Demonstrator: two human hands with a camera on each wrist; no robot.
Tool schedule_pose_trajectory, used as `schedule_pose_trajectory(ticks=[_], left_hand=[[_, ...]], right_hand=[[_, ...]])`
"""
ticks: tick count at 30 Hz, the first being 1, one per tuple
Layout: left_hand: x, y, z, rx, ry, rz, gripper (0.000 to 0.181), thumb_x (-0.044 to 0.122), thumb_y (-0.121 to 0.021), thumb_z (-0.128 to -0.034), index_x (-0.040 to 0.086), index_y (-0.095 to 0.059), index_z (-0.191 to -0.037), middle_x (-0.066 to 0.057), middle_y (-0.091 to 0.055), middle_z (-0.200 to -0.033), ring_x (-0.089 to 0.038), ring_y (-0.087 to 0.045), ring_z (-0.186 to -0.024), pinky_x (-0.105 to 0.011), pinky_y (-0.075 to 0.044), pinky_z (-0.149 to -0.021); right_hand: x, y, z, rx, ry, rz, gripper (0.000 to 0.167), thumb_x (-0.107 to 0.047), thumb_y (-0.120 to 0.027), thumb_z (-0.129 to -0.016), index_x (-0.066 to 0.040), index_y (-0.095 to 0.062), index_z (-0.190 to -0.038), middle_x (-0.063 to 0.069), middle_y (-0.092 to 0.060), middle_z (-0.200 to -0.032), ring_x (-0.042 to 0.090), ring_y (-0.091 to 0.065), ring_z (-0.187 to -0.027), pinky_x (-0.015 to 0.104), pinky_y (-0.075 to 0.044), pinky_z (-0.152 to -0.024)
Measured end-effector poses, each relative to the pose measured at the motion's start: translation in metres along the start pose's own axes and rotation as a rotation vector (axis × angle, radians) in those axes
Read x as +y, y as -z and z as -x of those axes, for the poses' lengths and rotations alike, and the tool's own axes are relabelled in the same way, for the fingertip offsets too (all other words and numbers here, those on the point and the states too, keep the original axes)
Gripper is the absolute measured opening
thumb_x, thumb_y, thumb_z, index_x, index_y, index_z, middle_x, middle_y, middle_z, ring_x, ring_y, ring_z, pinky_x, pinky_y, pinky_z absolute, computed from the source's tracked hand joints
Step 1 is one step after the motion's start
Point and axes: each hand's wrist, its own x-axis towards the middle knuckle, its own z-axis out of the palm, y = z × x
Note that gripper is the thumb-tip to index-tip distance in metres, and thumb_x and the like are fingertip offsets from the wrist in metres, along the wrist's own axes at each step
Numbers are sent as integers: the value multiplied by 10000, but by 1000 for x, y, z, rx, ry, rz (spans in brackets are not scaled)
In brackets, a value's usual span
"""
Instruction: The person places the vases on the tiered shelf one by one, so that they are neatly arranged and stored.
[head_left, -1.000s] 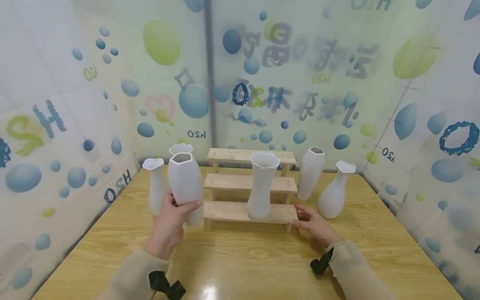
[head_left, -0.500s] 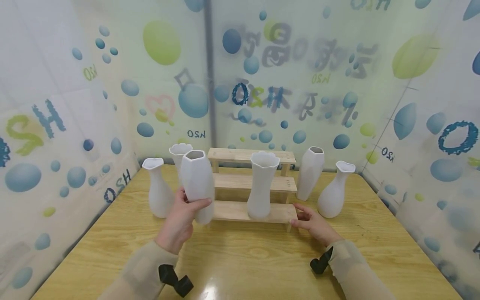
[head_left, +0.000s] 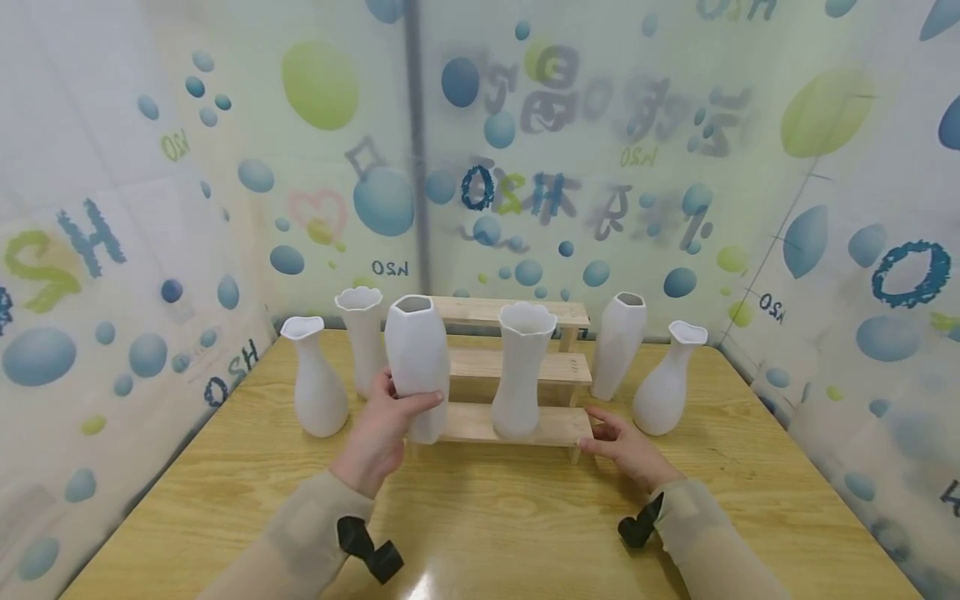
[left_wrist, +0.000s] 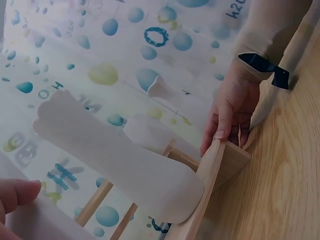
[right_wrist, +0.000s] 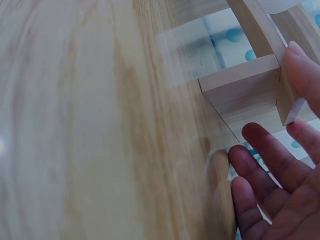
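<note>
My left hand [head_left: 380, 425] grips a white faceted vase [head_left: 417, 358] with a five-sided mouth. It is upright at the left end of the lowest step of a wooden three-step stand [head_left: 555, 423]; whether its base touches the step I cannot tell. On that step stands a white scalloped-rim vase [head_left: 522, 367], also in the left wrist view. With thumb and index finger, my right hand [head_left: 626, 448] holds the right end of the lowest step; its other fingers hang loosely below, as the right wrist view shows. Only a thumb of my left hand [left_wrist: 17, 195] shows in the left wrist view.
Left of the stand are a narrow-necked vase [head_left: 318, 383] and a scalloped vase [head_left: 362, 333]. To its right, another faceted vase [head_left: 618, 346] and a narrow-necked vase [head_left: 663, 387] stand on the wooden table [head_left: 510, 533]. Printed curtains [head_left: 315, 167] enclose the table.
My left hand has carried the faceted vase rightward, from beside the stand to its left end, uncovering the scalloped vase behind. The right hand has stayed at the stand's end.
</note>
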Motion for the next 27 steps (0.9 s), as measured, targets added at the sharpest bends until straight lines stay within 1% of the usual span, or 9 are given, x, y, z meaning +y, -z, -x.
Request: schedule_pose_trajectory(ticks=[8, 14, 15, 20, 22, 27], left_hand=[[-3, -13, -8, -30, 15, 20, 797, -11, -726, -803, 98, -242, -1427, -134, -305, -1442, -348, -320, -1304, -570, -191, -1095], [-6, -21, -13, -16, 37, 0, 807, 5, -734, -802, 102, -236, -1429, -132, -302, -1448, -350, -308, -1318, -574, -186, -1095], [-6, -22, -14, -13, 42, 2, 808, 5, -735, -802, 106, -238, -1431, -132, -301, -1449, -353, -309, -1318, -577, -191, -1094], [-9, -29, -21, -3, 71, -11, 805, 30, -752, -802, 122, -257, -1431, -125, -315, -1447, -356, -321, -1314, -595, -213, -1087], [-10, -31, -22, -4, 77, -22, 803, 42, -755, -804, 126, -263, -1433, -123, -323, -1445, -356, -326, -1313, -601, -218, -1084], [-13, -37, -24, -1, 85, -25, 790, 34, -758, -798, 130, -283, -1422, -121, -337, -1437, -356, -336, -1308, -604, -225, -1079]], right_hand=[[1, 0, -1, 4, -5, -11, 790, -317, -710, -880, -58, -295, -1502, 224, -537, -1304, 345, -490, -1211, 555, -356, -1002], [3, 0, -2, -1, -1, -17, 781, -307, -716, -875, -63, -311, -1497, 218, -550, -1289, 340, -497, -1204, 531, -362, -1009], [3, 0, -2, -8, 8, -7, 780, -308, -708, -882, -49, -303, -1496, 228, -548, -1287, 347, -498, -1201, 534, -367, -1003], [5, 1, -2, -6, 12, -16, 780, -301, -712, -880, -53, -305, -1497, 220, -550, -1288, 336, -503, -1199, 524, -372, -1003], [4, 1, -2, -1, 6, -26, 778, -301, -716, -876, -67, -311, -1498, 211, -551, -1291, 326, -504, -1199, 516, -373, -1007], [3, 0, -3, -5, 11, -15, 778, -306, -711, -881, -58, -308, -1498, 228, -542, -1294, 339, -502, -1196, 521, -378, -1001]])
